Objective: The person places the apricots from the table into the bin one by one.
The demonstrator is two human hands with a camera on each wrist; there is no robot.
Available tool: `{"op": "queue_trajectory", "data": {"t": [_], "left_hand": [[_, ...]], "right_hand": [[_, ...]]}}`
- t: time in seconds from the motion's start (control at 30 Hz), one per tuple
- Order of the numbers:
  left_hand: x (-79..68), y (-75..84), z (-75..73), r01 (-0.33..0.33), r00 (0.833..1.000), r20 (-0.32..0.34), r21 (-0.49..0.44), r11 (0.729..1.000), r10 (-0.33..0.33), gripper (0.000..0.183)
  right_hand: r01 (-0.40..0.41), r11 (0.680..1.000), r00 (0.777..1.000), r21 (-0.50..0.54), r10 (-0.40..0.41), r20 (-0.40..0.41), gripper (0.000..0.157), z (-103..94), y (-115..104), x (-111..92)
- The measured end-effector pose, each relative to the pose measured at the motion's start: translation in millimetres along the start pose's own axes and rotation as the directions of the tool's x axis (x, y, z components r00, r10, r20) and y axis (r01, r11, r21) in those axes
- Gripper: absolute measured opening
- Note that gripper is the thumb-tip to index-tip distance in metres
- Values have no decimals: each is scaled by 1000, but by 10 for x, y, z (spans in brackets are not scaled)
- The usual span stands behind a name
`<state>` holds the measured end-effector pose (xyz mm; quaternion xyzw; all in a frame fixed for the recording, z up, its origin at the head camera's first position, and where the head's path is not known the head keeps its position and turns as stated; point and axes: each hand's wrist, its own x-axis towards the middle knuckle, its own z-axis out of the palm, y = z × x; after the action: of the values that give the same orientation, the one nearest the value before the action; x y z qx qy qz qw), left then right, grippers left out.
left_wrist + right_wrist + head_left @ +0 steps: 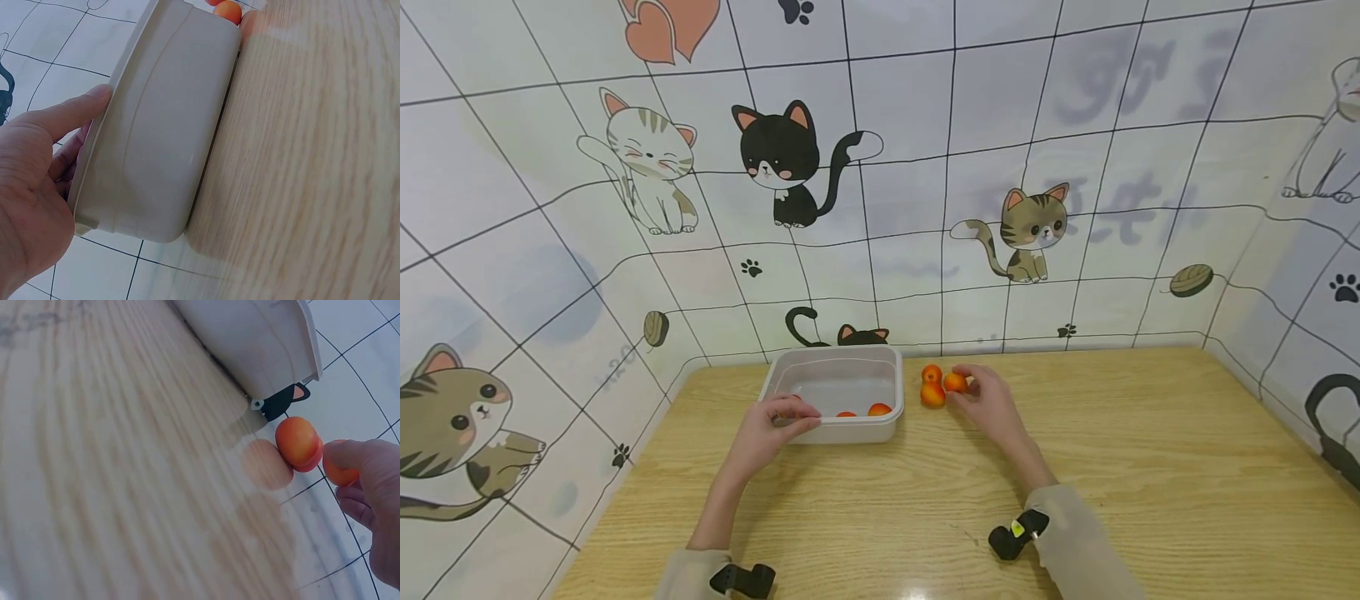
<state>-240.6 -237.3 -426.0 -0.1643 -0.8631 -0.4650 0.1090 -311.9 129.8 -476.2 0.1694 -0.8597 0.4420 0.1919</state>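
A pale grey rectangular plastic bin [857,432] stands near the wall. My left hand [763,429] holds its front rim near the left corner, the thumb outside and the fingers over the inner side, as the left wrist view shows. Several orange-red fruits lie inside, among them one fruit [879,410] near the front right corner; the front wall partly hides them. To the right of the bin my right hand [991,404] pinches a small round orange-red fruit [955,382] between thumb and fingers. Beside it are two more fruits, a nearer one [932,394] and a farther one [931,373].
The light wooden table [910,517] runs back to a wall covering [910,275] printed with cats and grid lines. That covering also rises on the left and right sides. Dark wrist cameras sit on both sleeves [1078,533].
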Motion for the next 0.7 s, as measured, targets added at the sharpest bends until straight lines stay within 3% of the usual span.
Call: {"op": "queue_trajectory", "data": {"t": [0.7], "left_hand": [[-19, 24, 8, -12, 1000, -11, 3, 1000, 12, 6]], "right_hand": [[148, 987, 987, 65, -143, -73, 39, 61, -451, 32]]}}
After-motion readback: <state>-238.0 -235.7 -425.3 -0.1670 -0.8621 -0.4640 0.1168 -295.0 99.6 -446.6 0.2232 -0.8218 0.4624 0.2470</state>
